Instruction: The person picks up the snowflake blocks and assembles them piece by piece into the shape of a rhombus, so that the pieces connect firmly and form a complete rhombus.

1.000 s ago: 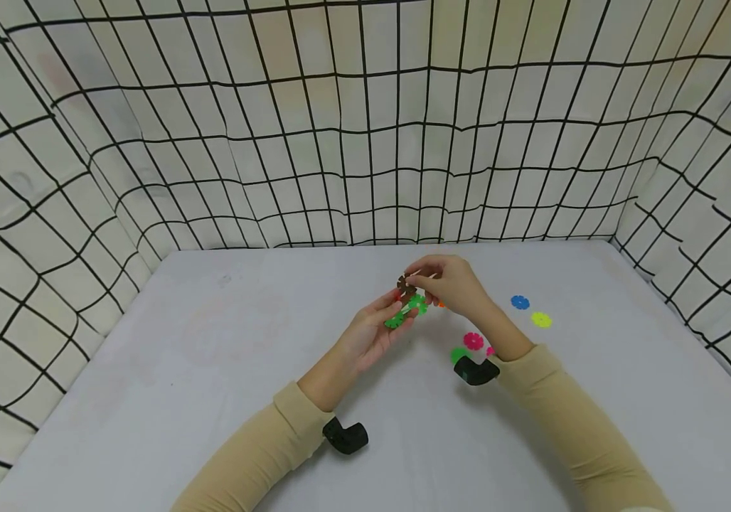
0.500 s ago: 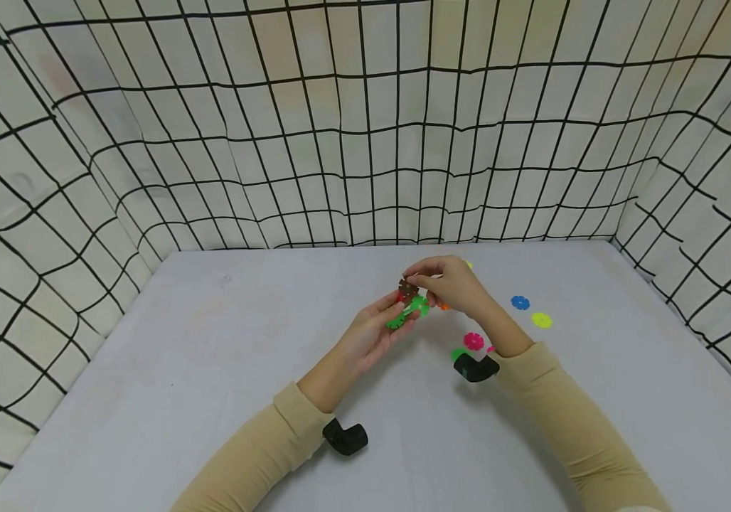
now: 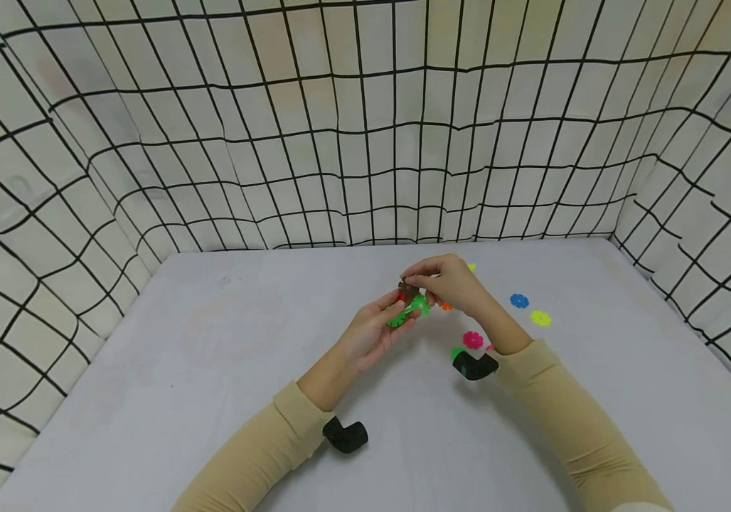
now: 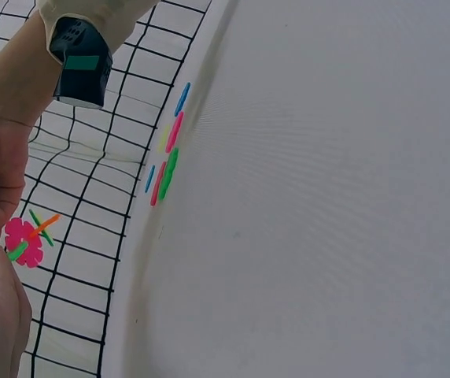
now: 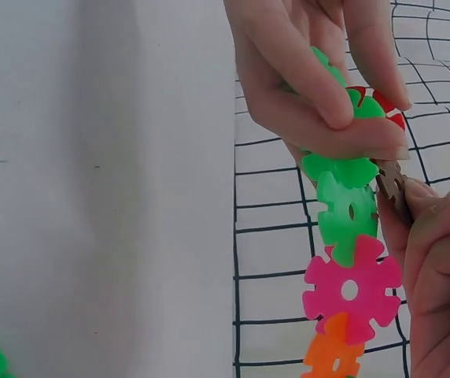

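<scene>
My left hand [image 3: 368,334] holds a chain of flower-shaped notched plastic discs. In the right wrist view, a green disc [image 5: 343,209], a pink disc [image 5: 351,291] and an orange disc [image 5: 335,350] are slotted together and hang below the fingers. A red disc [image 5: 388,106] shows between the left fingers, partly hidden. My right hand [image 3: 458,284] pinches a brown disc [image 5: 394,189] between thumb and fingers, close against the red one. Whether their slots are engaged is hidden. The left wrist view shows the chain's pink disc [image 4: 24,242] beyond both hands.
Loose discs lie on the white table [image 3: 212,370] to the right: blue [image 3: 520,301], yellow [image 3: 541,318], pink [image 3: 473,340] and green [image 3: 458,353]. Black wrist cameras [image 3: 346,436] hang from both sleeves. A white wall with black grid netting [image 3: 365,156] surrounds the table's back and sides.
The brown disc has shifted slightly down and its face has turned, closer to the left fingers. Both hands stay nearly in place. The head view has shifted a little.
</scene>
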A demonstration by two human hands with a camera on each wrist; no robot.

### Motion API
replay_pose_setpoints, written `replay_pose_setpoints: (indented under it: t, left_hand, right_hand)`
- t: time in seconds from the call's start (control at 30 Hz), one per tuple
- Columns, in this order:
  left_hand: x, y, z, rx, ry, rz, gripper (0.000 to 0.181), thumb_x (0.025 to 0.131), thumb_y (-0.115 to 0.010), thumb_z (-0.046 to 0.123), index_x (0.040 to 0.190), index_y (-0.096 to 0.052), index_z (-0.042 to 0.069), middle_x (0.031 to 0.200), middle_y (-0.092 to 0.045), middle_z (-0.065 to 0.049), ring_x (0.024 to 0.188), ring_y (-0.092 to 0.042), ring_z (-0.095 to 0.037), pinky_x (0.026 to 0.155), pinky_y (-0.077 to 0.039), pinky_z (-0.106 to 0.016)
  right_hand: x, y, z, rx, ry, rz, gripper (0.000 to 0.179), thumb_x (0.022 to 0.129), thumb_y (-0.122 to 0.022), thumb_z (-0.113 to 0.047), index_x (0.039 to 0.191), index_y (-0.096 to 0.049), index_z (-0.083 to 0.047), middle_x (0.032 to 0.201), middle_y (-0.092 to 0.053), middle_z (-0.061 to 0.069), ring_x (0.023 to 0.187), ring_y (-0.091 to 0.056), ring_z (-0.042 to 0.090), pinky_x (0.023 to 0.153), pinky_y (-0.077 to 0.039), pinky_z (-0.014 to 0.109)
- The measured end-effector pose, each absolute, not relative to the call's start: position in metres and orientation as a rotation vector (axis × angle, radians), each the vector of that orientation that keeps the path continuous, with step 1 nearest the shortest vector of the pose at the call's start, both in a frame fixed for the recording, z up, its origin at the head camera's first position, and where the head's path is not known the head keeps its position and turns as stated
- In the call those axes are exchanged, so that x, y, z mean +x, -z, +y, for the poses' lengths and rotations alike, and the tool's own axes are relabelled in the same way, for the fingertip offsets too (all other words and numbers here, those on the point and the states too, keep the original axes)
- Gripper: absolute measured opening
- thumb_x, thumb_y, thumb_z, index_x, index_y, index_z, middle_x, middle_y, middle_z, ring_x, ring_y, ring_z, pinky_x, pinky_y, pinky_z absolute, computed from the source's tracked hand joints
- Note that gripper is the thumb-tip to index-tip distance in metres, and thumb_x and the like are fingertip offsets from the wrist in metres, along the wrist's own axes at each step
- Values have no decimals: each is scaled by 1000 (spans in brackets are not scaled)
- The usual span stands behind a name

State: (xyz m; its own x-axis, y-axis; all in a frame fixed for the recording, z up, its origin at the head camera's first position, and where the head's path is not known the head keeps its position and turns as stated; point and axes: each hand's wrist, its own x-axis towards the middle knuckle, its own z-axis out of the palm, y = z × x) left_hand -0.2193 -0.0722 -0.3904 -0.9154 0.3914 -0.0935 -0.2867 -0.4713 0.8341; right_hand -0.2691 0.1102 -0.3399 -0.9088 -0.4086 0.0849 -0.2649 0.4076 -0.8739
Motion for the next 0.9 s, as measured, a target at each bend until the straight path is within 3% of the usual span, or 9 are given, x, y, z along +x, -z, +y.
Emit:
replay_pose_setpoints:
  t: [0.3,0.57,0.9]
  left_hand:
    - [-219,391,-75,295,-2351,1442,47,111,-35,0,156,-26,-10,147,-43,-19,106,-64,-7,98,-49,-22]
    - [-219,391,-76,337,-2348,1469,47,110,-33,-2,156,-26,-11,151,-38,-21,105,-62,-7,97,-49,-21]
    - [-220,388,-72,294,-2357,1475,44,110,-34,-4,152,-32,-13,135,-49,-15,99,-61,-8,92,-51,-19]
  right_hand:
    - [-267,340,108,-528,1576,2485,18,99,-68,-8,113,-77,1,85,-70,7,53,-50,14,50,-40,20]
    - [-268,338,107,-517,1542,2488,19,99,-69,-11,113,-78,-2,62,-58,3,51,-48,12,48,-36,21]
    - [-268,338,105,-567,1490,2552,17,98,-71,-11,111,-79,-2,65,-63,1,48,-46,10,46,-33,21]
